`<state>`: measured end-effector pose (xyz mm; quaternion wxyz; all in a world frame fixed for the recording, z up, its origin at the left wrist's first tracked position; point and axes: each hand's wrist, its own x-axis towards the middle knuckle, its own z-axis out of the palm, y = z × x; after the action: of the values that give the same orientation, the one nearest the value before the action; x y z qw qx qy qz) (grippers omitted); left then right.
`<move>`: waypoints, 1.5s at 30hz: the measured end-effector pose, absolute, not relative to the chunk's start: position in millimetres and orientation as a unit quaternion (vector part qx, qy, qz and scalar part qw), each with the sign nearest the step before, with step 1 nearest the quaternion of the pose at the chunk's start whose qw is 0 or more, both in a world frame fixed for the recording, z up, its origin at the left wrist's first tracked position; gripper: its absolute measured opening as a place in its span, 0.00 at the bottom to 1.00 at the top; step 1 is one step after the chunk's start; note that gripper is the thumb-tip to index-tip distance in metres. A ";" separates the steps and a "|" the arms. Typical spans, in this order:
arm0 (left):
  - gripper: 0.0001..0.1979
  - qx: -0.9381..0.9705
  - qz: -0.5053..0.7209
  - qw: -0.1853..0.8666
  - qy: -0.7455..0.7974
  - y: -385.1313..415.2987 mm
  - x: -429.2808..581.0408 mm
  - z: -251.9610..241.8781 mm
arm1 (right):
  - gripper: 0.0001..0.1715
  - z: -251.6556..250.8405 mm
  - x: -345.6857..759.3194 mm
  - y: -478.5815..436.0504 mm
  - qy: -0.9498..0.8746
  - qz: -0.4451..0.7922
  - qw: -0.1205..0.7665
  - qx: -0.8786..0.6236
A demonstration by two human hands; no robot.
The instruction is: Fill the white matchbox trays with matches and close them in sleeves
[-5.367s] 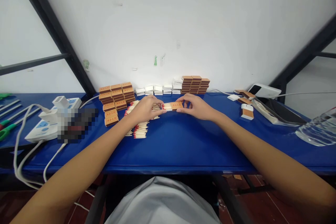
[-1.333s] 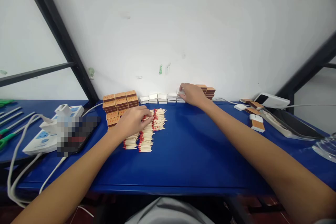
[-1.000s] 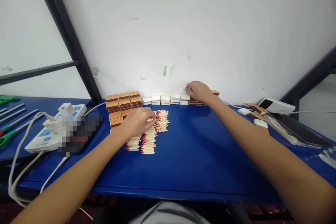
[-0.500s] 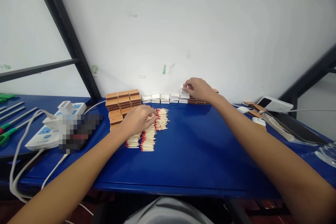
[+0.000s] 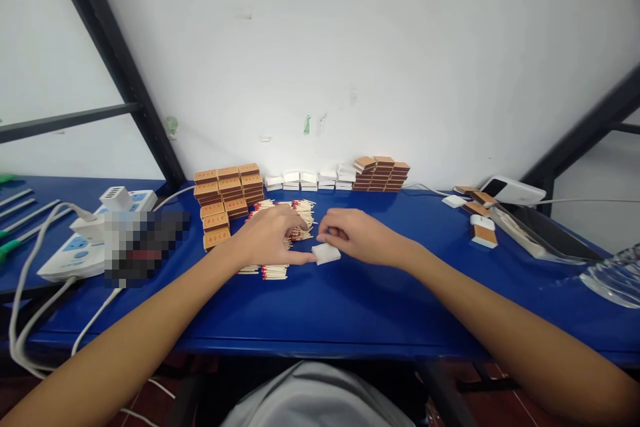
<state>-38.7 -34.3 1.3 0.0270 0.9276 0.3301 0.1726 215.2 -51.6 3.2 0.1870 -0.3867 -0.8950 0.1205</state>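
From the head camera, both hands are at work over the middle of the blue table [image 5: 370, 310], and between them sits a small white matchbox tray [image 5: 326, 253], halfway from the back edge to the front edge! The left hand [image 5: 274, 233] is spread wide, thumb stretched out to the tray's left end, fingers bent over the loose matches [image 5: 275, 271]; nothing is clasped in it. The right hand [image 5: 356, 235] is loosely curled at the tray's right end; whether it grips the tray, I cannot tell. Along the back edge stand more white trays [image 5: 309, 180], with brown matchboxes [image 5: 383, 175] stacked to their right and printed matchboxes [image 5: 229, 190] to their left. Toward the left edge, a power strip [image 5: 80, 252]; toward the right edge, a white device [image 5: 513, 191].
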 end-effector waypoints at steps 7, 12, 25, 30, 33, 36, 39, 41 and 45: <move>0.26 0.934 0.160 0.019 0.318 -39.0 -25.7 -10.3 | 0.11 -24.5 218.0 -15.0 -0.905 0.088 0.208 -0.360; 0.21 0.937 0.162 0.021 0.309 -40.4 -20.5 -16.9 | 0.06 -31.8 208.4 -13.0 -0.910 0.041 0.192 -0.366; 0.13 0.932 0.131 0.066 0.332 -39.8 -33.8 4.2 | 0.04 -32.4 208.1 -13.5 -0.913 0.021 0.168 -0.372; 0.14 0.925 0.110 0.069 0.357 -33.8 -44.5 11.2 | 0.05 -33.7 207.9 -13.2 -0.911 0.024 0.171 -0.373; 0.14 0.927 0.106 0.079 0.352 -33.2 -43.5 10.7 | 0.05 -34.5 206.5 -13.1 -0.909 0.030 0.173 -0.377; 0.15 0.927 0.106 0.090 0.347 -34.1 -41.2 10.9 | 0.05 -34.7 204.6 -13.3 -0.910 0.033 0.174 -0.374; 0.15 0.927 0.101 0.091 0.349 -34.7 -40.6 11.4 | 0.05 -33.7 204.8 -13.9 -0.911 0.029 0.172 -0.374; 0.16 0.927 0.098 0.090 0.350 -34.3 -40.9 10.8 | 0.06 -31.9 208.0 -15.2 -0.910 0.025 0.171 -0.377; 0.15 0.927 0.109 0.099 0.346 -33.6 -40.7 7.6 | 0.06 -24.5 220.9 -23.3 -0.906 0.045 0.179 -0.380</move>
<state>-40.7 -33.6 7.6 0.0987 0.9266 0.3462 0.1086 220.9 -23.3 -24.5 0.1786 -0.3801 -0.9064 0.0454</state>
